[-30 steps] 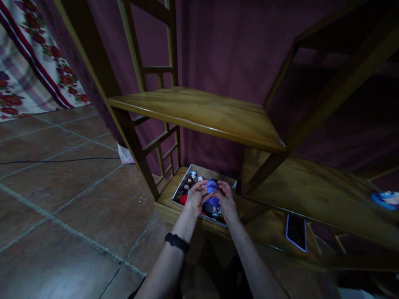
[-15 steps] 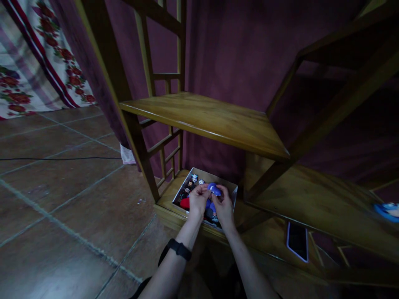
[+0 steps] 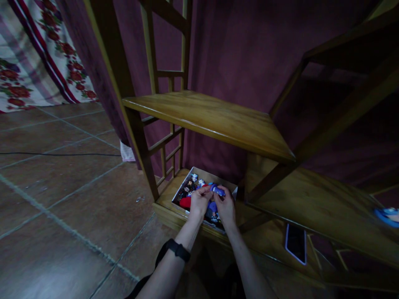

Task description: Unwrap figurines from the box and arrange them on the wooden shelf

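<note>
Between my two hands is a small purple-blue object (image 3: 218,190) with a pale mark, too small to name exactly. My left hand (image 3: 200,201), with a black band on its wrist, pinches its left side. The fingers of my right hand (image 3: 225,207) close on its right side. Both hands hover over a shallow white-rimmed box (image 3: 179,192) on the low shelf. Inside lie several small figurines (image 3: 190,182), dark and white ones on the left, and a red piece (image 3: 185,202) by my left hand. My hands hide part of the contents.
A wooden shelf board (image 3: 205,114) juts out above the box. To the right, a dark phone-like slab (image 3: 296,243) with a pale edge lies on a lower board, and a blue item (image 3: 388,216) sits at the far right. A cable (image 3: 59,154) crosses the tiled floor.
The purple-blue object has turned slightly in my fingers and sits a little further right. Both hands stay over the box. The view has shifted slightly.
</note>
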Tool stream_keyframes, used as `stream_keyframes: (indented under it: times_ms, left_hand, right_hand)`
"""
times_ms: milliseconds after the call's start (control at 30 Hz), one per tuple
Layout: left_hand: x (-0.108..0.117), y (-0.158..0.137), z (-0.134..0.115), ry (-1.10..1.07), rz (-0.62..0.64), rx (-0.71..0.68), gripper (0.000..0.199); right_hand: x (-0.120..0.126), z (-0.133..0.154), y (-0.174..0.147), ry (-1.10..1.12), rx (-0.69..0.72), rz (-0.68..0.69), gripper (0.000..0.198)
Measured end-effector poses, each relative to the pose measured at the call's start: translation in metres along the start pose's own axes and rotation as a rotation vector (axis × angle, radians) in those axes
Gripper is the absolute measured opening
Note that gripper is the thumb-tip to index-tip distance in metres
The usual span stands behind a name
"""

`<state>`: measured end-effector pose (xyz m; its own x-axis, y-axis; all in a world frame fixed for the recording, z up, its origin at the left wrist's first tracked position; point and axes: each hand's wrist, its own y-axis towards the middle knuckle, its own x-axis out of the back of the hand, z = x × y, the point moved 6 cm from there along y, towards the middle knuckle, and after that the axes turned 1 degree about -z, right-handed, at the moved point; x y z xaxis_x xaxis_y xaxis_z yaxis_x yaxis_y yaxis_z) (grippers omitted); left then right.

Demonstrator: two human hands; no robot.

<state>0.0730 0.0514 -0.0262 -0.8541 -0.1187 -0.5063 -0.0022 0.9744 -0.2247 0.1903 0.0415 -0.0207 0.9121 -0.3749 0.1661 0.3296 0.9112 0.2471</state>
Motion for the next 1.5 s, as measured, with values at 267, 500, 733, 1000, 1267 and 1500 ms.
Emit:
stream_keyframes:
  times_ms: [267,500,733,1000,1267,1500]
  left_hand:
    - [0.001,-0.001,0.002,0.005,0.007,-0.019,0.027]
    - [0.006,0.001,0.004,-0.054,0.014,0.048,0.022]
    - [0.030,-0.009,0.007,-0.113,-0.122,0.140,0.014]
    - [0.026,-0.062,0.017,-0.049,-0.013,0.251,0.018]
    - [0.024,-0.136,0.043,0.003,0.061,0.308,0.016]
    - [0.024,-0.178,0.062,-0.044,0.170,0.243,0.021]
  right_hand:
    - [0.000,-0.005,-0.002,-0.005,-0.038,0.004,0.027]
    - [-0.002,0.000,-0.005,-0.062,-0.038,0.051,0.031]
    - [0.005,-0.006,-0.024,0.010,-0.113,0.094,0.037]
    - [0.033,-0.009,-0.082,0.333,-0.267,0.151,0.041]
    - [0.073,0.008,-0.154,0.559,-0.386,0.172,0.043]
    - [0.080,0.010,-0.184,0.680,-0.413,0.215,0.033]
